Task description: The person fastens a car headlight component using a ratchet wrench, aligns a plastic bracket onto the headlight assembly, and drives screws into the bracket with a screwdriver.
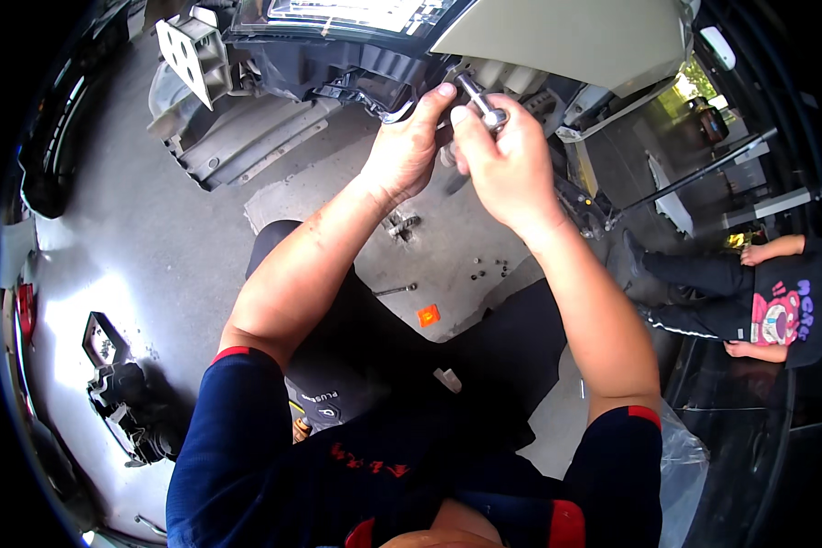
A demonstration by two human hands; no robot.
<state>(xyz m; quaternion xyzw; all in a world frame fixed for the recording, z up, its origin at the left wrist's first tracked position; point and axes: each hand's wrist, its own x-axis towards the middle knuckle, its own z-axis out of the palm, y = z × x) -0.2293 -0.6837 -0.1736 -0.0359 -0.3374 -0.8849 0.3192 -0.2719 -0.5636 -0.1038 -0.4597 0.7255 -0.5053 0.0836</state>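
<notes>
At the front of a car with its bumper area laid bare, my right hand (pixel 507 155) is closed around a ratchet wrench (pixel 494 119). A chrome extension (pixel 472 89) runs up from its head toward the metal bracket under the pale green fender (pixel 566 36). Close beside it, my left hand (pixel 411 144) is closed, its thumb at the bracket's edge near the extension. The fingers of that hand are mostly hidden, and what they hold cannot be made out. Above both hands sits the headlight (pixel 347 16), with black plastic trim (pixel 338 68) below it.
Below my hands, another ratchet (pixel 397 289), an orange packet (pixel 428 316) and several small nuts (pixel 489 268) lie on the floor. A hexagonal tray (pixel 91 349) and a black car part (pixel 128 416) are at left. Another person (pixel 731 297) stands at right, near a dark car.
</notes>
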